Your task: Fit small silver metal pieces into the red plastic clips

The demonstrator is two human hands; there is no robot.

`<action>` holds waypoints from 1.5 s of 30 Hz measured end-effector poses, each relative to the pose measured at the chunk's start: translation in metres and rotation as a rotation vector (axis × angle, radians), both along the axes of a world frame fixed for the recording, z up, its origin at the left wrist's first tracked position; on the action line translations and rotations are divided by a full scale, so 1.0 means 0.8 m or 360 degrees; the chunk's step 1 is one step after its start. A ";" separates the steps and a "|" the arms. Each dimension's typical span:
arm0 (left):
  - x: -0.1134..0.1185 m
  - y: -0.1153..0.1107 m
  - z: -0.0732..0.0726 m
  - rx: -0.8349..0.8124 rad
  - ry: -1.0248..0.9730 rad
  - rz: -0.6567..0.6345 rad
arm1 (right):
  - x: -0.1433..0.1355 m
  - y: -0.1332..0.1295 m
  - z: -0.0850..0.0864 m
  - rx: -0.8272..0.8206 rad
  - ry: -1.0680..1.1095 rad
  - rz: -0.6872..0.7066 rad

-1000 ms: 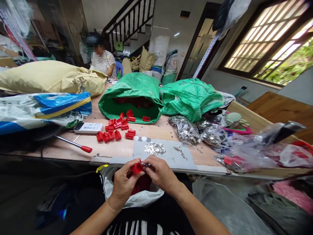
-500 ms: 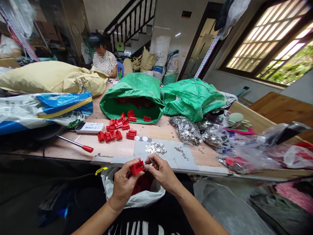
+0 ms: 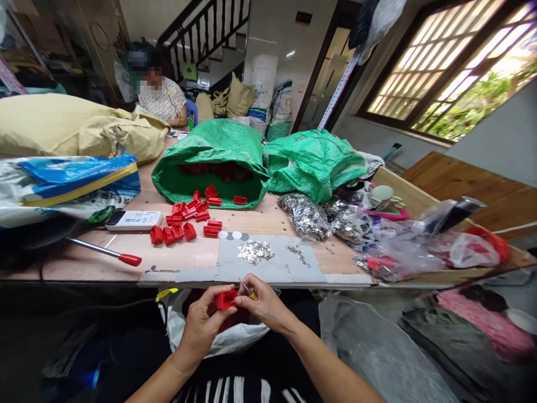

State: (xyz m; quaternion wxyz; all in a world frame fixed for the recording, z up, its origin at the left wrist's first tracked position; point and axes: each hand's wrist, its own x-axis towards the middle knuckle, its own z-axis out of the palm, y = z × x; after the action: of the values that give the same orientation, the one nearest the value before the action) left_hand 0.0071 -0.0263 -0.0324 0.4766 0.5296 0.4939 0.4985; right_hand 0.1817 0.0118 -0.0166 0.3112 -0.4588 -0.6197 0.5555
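Between its thumb and fingers, my left hand grips a red plastic part above an open white bag. My right hand is closed on a thin pointed tool with a brass-coloured handle, its fingertips at the right side of the red part. Just beyond the hands, a pile of small silver metal pieces lies on a grey sheet, with a smaller scatter to its right. Several red parts lie on the table to the left.
A green sack holding red parts opens toward me. Another green sack and bags of metal pieces are to the right. A red-handled lever lies left, near a white box. A person sits across the table.
The view has shifted so the table items appear further left. The red part has turned slightly, and the tool now points up and left beside it. Both hands keep their hold.
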 end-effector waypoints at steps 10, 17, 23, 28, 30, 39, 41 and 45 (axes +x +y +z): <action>-0.003 0.006 -0.006 -0.0268 -0.0361 0.0158 | 0.048 0.053 0.016 0.0700 -0.1171 -0.0266; -0.004 0.008 -0.004 -0.0271 -0.0381 0.0173 | 0.024 0.061 0.008 0.0715 -0.1432 -0.0304; -0.007 0.012 -0.003 -0.0328 -0.0502 0.0181 | 0.034 0.067 0.009 0.0715 -0.1143 -0.0399; -0.004 0.018 0.007 -0.0481 -0.0831 0.0154 | 0.033 0.058 0.023 0.0535 -0.0572 -0.0324; -0.002 0.021 0.014 -0.0482 -0.0945 0.0146 | 0.026 0.048 0.033 0.0477 -0.0418 -0.0212; 0.002 0.023 0.035 -0.0499 -0.1126 0.0042 | -0.008 0.018 0.058 0.0776 -0.0502 0.0023; 0.003 0.024 0.036 -0.0490 -0.1155 0.0027 | -0.009 0.018 0.057 0.0901 -0.0515 0.0074; 0.003 0.026 0.040 -0.0469 -0.1173 0.0005 | -0.005 0.018 0.058 0.1060 -0.0529 0.0273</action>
State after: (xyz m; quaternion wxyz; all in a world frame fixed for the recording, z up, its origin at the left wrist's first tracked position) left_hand 0.0094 -0.0058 -0.0007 0.6920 0.2406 0.3567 0.5797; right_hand 0.1778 0.0266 0.0300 0.2909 -0.3627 -0.8445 0.2657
